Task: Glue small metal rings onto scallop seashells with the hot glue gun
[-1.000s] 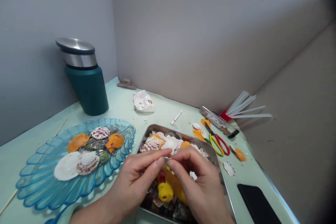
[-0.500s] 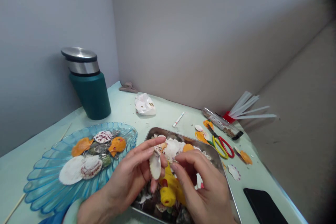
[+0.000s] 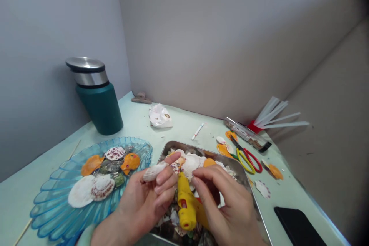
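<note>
My left hand (image 3: pixel 150 200) pinches a pale scallop shell (image 3: pixel 153 172) between thumb and fingers, just left of the metal tray (image 3: pixel 250 196). My right hand (image 3: pixel 227 207) hovers over the tray with its fingers curled, close to a yellow glue gun (image 3: pixel 186 203) that lies in the tray among several shells; I cannot make out anything held in its fingertips. The blue glass shell-shaped dish (image 3: pixel 52 207) to the left holds several white, orange and dark shells.
A teal flask (image 3: pixel 98 98) with a steel lid stands at the back left. Crumpled white paper (image 3: pixel 160 116), a small white tube (image 3: pixel 197 131), red-and-yellow scissors (image 3: pixel 248 157), loose orange shells (image 3: pixel 275 172), glue sticks (image 3: pixel 276 117) and a black phone (image 3: pixel 300 228) lie on the pale green table.
My left hand has turned the pale shell from upright to lying flat and drawn it leftward, away from my right hand. The glue gun shows more fully between the hands.
</note>
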Demonstrator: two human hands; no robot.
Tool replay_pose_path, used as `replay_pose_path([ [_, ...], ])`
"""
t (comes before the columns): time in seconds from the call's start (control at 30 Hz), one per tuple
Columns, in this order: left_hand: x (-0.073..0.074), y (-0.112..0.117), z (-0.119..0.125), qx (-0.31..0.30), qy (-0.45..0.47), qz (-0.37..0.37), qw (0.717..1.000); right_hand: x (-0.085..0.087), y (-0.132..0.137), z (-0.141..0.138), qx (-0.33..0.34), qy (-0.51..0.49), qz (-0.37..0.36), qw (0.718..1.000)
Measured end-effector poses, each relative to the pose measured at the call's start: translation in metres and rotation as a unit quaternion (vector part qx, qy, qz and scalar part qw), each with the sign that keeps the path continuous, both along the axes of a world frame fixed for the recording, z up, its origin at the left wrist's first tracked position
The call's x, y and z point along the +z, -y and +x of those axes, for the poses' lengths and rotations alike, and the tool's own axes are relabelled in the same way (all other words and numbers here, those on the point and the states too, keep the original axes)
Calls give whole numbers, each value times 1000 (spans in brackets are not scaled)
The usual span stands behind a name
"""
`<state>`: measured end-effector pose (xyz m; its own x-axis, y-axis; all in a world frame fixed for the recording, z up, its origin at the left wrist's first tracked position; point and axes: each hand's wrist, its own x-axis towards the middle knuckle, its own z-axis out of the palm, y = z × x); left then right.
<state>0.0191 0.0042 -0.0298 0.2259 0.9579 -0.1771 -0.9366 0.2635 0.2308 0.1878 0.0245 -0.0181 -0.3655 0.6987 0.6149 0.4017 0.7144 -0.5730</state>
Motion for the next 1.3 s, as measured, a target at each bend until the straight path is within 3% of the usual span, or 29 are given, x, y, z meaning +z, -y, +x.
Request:
replay_pose_path([
  [0.23, 3, 1, 0, 23, -25, -4, 999, -1, -1, 0, -2, -5, 5, 1000],
  [0.4, 0, 1, 3, 12, -215, 24, 976, 3, 0, -1, 9, -10, -9, 1000],
  [0.5, -4, 5, 5, 41, -386, 67, 919, 5, 1, -1, 24, -2, -20, 1000],
  [0.63, -9, 12, 6, 95, -574, 121, 805, 3, 2, -2, 24, 19, -15, 999],
  [0.7, -10, 13, 6, 101, -625, 143, 761, 1, 2, -3, 23, 25, -3, 999],
  [0.8, -12, 14, 6, 102, -661, 171, 724, 0, 1, -4, 21, 23, 13, 999],
  [0.97, -16, 13, 6, 105, -669, 203, 707, -1, 1, -4, 33, 22, -5, 999],
  [1.2, -22, 17, 3, 117, -693, 230, 673, 3, 2, -2, 8, -14, -138, 990],
  [1.3, -18, 16, 4, 107, -681, 218, 690, 4, 2, -2, 0, -17, -139, 990],
])
